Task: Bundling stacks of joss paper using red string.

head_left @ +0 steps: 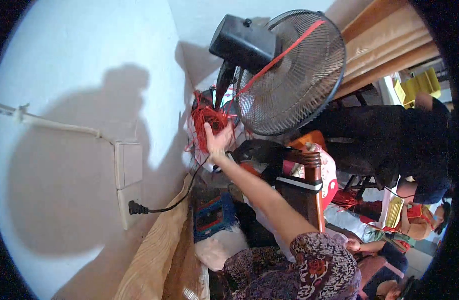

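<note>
A: White plaster wall (pixel 64 75) fills the left side, with a pale cable duct (pixel 54 124) running along it to a white wall switch and socket plate (pixel 128 182). What hangs from it?

B: A black plug and cord (pixel 159 207) that runs up toward the cluttered corner. Below it lies a tan, wood-grained board (pixel 154 255), and beside that a blue patterned box (pixel 213 216) over a white stuffed bag (pixel 219 249).

A: And the red stuff?

B: A tangled bunch of thin red plastic strings (pixel 208 120), loose and frizzy, bundled at the foot of the wall. One strand is pulled taut, up and across the black standing fan with a round wire grille (pixel 289 75).

A: Which of the hands is on it?

B: One outstretched hand (pixel 218 140), fingers spread open against the bunch, touching it rather than clamped round it. From this tilted view I cannot tell whether it is the left or the right. The arm has a dark floral sleeve (pixel 319 265). The other hand does not show.

A: What crowds the reach?

B: The fan's black motor housing (pixel 244 42) hangs right above the strings, and a dark wooden chair back (pixel 309 190) stands just beside the forearm. Farther right, another person in a red top (pixel 414 220) sits holding yellow sheets (pixel 395 210).
</note>
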A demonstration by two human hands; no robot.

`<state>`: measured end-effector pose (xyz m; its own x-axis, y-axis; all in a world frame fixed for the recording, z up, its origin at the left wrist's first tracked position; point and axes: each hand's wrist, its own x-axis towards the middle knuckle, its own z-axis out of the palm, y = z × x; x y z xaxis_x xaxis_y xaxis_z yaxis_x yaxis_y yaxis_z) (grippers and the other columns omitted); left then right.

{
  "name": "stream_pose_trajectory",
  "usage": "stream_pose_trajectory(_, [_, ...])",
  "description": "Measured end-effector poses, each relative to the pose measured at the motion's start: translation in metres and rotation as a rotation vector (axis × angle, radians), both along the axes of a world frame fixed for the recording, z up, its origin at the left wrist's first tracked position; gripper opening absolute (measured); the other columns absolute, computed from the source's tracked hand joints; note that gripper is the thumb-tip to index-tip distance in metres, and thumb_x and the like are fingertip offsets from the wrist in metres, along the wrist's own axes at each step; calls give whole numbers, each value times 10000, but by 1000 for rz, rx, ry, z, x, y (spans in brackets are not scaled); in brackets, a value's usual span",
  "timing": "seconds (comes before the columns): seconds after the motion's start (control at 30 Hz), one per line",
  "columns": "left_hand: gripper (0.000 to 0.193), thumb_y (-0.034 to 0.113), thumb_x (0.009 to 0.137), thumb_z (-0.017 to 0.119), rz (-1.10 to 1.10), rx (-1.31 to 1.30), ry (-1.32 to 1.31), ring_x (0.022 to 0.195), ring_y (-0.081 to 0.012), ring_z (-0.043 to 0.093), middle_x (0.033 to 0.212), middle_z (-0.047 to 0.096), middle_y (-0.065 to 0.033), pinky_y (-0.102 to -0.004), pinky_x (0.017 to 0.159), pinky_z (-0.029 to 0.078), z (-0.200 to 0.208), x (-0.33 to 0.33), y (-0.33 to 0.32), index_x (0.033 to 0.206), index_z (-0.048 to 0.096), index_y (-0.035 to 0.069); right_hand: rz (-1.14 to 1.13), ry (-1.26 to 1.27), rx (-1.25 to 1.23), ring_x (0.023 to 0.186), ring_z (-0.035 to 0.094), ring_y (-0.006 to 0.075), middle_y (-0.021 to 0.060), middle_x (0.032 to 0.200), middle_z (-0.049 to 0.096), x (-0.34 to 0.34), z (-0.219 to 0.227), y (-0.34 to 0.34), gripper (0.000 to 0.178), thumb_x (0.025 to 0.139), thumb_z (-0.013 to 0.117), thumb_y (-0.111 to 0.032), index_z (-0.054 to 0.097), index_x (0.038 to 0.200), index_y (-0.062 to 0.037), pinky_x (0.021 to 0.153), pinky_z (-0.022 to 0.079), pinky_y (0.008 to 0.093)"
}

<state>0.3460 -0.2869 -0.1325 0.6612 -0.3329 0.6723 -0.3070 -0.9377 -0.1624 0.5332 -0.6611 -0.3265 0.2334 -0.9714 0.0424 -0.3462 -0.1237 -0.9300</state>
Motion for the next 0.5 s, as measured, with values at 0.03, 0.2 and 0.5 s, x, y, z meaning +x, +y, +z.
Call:
stream_pose_trajectory(0.03, [444, 162, 792, 666, -3, -7, -9, 1110, -368, 495, 1260, 489, -161, -436, 890, 440, 1, 2, -2, 1219, 548, 128, -31, 56, 84, 1340, 229, 390, 282, 1426, 270, 16, 2, -20, 1050, 701, 726, -512, 215, 1383, 102, 1119, 178, 424])
stream_pose_trajectory(0.2, [426, 153, 794, 661, -27, -29, -58, 1098, -360, 511, 1251, 507, -150, -419, 877, 456, 22, 9, 6, 1208, 564, 134, 346, -195, 275, 873, 632, 362, 187, 910, 658, 35, 23, -84, 497, 899, 464, -500, 582, 1041, -39, 816, 465, 456])
stream_pose_trajectory(0.5, [432, 121, 779, 665, 46, 285, -56, 1161, -347, 471, 1295, 489, -120, -412, 901, 448, 92, -46, 69, 1200, 592, 182, 732, -541, 112, 602, 443, 93, 10, 666, 483, -107, 337, 35, 348, 992, 381, -325, 544, 836, -60, 549, 370, 258])
